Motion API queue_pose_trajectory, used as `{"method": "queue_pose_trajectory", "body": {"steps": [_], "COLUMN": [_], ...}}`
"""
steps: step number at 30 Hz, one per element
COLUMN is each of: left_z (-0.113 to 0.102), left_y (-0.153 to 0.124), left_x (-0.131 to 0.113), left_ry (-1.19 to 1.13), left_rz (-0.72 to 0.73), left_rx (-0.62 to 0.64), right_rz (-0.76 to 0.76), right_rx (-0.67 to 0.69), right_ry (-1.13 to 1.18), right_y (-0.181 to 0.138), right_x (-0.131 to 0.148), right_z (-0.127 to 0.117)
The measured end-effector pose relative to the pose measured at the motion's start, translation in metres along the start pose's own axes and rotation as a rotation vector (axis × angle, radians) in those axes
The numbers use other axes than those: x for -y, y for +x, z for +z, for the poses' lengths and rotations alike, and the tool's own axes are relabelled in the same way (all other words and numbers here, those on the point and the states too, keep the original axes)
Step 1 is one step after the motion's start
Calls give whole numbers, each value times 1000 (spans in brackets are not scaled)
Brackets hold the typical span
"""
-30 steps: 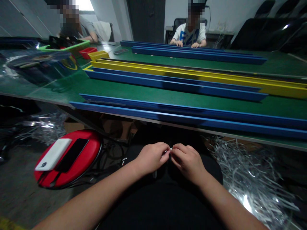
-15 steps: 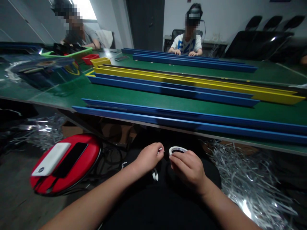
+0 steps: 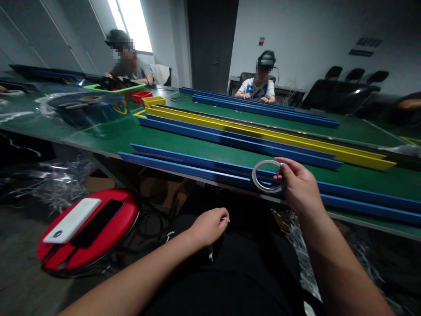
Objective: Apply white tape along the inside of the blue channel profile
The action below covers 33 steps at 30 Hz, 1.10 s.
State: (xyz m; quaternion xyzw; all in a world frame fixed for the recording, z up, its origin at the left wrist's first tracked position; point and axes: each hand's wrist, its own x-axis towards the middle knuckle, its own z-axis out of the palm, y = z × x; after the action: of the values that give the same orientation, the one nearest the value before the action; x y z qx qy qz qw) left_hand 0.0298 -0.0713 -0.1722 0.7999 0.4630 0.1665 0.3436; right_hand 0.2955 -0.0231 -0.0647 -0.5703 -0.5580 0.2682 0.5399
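Observation:
My right hand [image 3: 301, 186] pinches a thin roll of white tape [image 3: 257, 182] by its right side. The ring is raised in front of the table's near edge, and the blue channel strips show through its hole. Low over my dark-clothed lap, my left hand [image 3: 212, 227] is closed. A bit of a white strip [image 3: 211, 253] hangs below it, and a white scrap shows at the fingertips. Most of what the left fingers hold is hidden. Nearest to the roll is a long blue channel strip [image 3: 184, 170] along the front of the green table [image 3: 108, 140].
Yellow channel strips [image 3: 263, 134] and more blue ones lie behind. Left stand a large clear-wrapped reel [image 3: 88, 107], a yellow bin [image 3: 154, 102] and a red bin [image 3: 142, 96]. A red stool [image 3: 128, 210] carries two devices. Two co-workers sit across the table.
My right hand has lifted the tape roll up and to the right, away from my left hand, which stays low. The camera view has tilted upward a little.

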Motion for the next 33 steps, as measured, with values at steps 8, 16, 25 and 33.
{"method": "queue_pose_trajectory", "body": {"steps": [8, 16, 25, 33], "left_z": [0, -1, 6, -7], "left_y": [1, -1, 8, 8], "left_x": [1, -4, 6, 1], "left_ry": [15, -34, -984, -1599], "left_rz": [18, 1, -75, -119], "left_rx": [16, 34, -1, 58], "right_rz": [-113, -182, -591, -467], "right_rx": [-91, 120, -166, 783], "right_ry": [-755, -1090, -663, -591], "right_y": [40, 50, -9, -127], "right_x": [-25, -15, 15, 20], "right_z": [-14, -18, 3, 68]}}
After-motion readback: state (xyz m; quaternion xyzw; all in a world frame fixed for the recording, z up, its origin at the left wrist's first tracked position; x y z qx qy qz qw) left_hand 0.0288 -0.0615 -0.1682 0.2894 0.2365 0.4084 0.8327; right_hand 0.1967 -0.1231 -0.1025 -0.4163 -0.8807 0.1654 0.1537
